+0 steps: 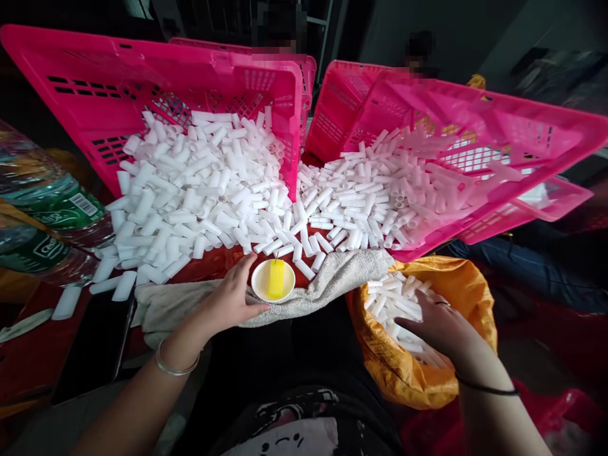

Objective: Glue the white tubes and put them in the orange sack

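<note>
My left hand [232,296] curls around the left side of a small round white bowl [257,288], thumb at its near edge and fingers at its far edge. In the bowl stands a bright yellow block [276,278] with a thin dark point sticking out of its top. My right hand [441,322] hangs over an orange woven sack [468,278], thumb and fingers apart, with nothing visible in it. Short white plastic tubes [401,297] fill the sack beneath it. A large heap of similar white tubes [204,177] spreads across the table beyond the bowl.
Pink plastic crates [90,63] on their sides hold the heap at left, and another pink crate [503,114] stands at right. A grey towel [349,272] lines the table's front edge. At left are drink bottles [52,206] and a black phone [97,345].
</note>
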A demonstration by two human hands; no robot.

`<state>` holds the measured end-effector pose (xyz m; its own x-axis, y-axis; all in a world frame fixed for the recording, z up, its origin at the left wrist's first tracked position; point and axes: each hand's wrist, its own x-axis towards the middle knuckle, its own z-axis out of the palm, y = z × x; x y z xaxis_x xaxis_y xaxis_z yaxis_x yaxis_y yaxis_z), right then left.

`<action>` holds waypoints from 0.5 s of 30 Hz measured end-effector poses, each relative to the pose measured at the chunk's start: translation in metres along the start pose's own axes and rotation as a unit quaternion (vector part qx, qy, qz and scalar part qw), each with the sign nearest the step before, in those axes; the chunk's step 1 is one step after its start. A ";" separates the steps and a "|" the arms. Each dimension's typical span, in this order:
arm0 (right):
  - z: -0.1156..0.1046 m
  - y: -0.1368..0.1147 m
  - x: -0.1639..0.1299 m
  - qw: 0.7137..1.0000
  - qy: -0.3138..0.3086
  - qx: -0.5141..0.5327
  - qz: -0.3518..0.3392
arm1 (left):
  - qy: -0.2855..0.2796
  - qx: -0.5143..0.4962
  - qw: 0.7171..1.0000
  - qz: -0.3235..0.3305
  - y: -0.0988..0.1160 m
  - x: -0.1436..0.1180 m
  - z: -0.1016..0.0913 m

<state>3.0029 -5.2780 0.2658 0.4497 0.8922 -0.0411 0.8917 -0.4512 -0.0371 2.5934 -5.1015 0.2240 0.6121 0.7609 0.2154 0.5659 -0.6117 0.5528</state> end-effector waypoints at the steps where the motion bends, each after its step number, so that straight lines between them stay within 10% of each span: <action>1: -0.001 -0.017 0.003 0.999 0.014 0.015 -0.030 | -0.019 -0.010 1.000 -0.001 -0.002 0.004 0.000; 8: -0.048 -0.209 0.036 0.895 0.110 0.103 -0.420 | -0.007 -0.044 0.999 0.020 -0.002 0.016 0.012; 15: -0.061 -0.293 0.053 0.875 0.003 -0.182 -0.448 | 0.009 -0.053 0.998 -0.022 -0.005 0.014 0.019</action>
<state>2.7691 -5.0974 0.3355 -0.4398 0.8848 -0.1539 0.8431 0.4658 0.2688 2.6093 -5.0914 0.2089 0.5771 0.7908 0.2037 0.5296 -0.5523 0.6438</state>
